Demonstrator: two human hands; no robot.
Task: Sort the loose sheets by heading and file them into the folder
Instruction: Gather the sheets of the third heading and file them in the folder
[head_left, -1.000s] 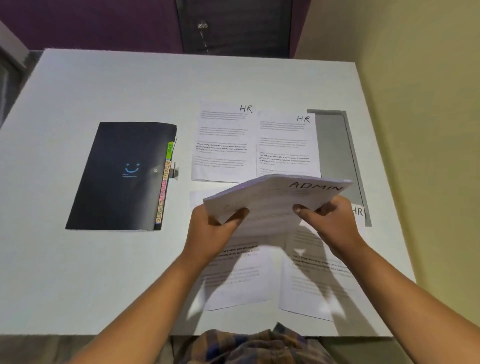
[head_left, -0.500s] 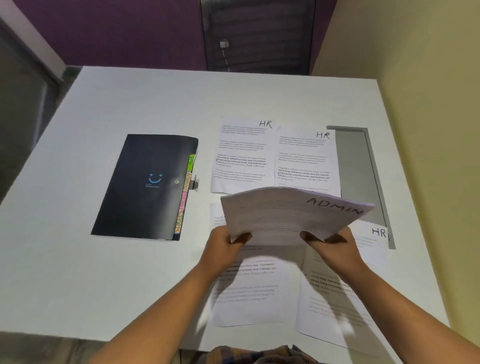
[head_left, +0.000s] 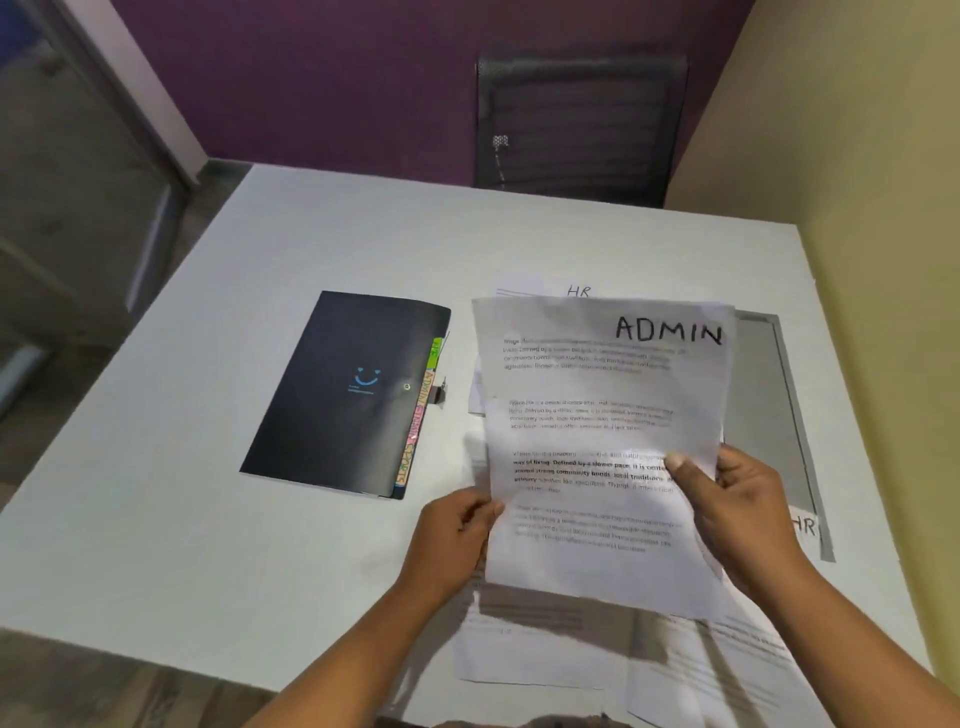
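Observation:
I hold a stack of sheets headed ADMIN (head_left: 602, 395) upright over the table, its printed face toward me. My left hand (head_left: 454, 540) pinches its lower left edge. My right hand (head_left: 737, 512) grips its right edge, thumb on the page. A closed black folder (head_left: 343, 389) with a blue smiley and coloured tabs on its right edge lies flat to the left of the stack. An HR sheet (head_left: 576, 291) peeks out behind the stack's top, another HR sheet (head_left: 805, 527) shows at the right. More loose sheets (head_left: 545, 649) lie on the table under my arms.
The white table (head_left: 208, 519) has a grey recessed panel (head_left: 763, 415) at the right, beside a yellow wall. A dark chair (head_left: 576, 124) stands behind the far edge against a purple wall.
The ADMIN stack has tilted up from nearly flat to upright, now facing me and covering the two HR sheets behind it. The camera view has risen toward the wall.

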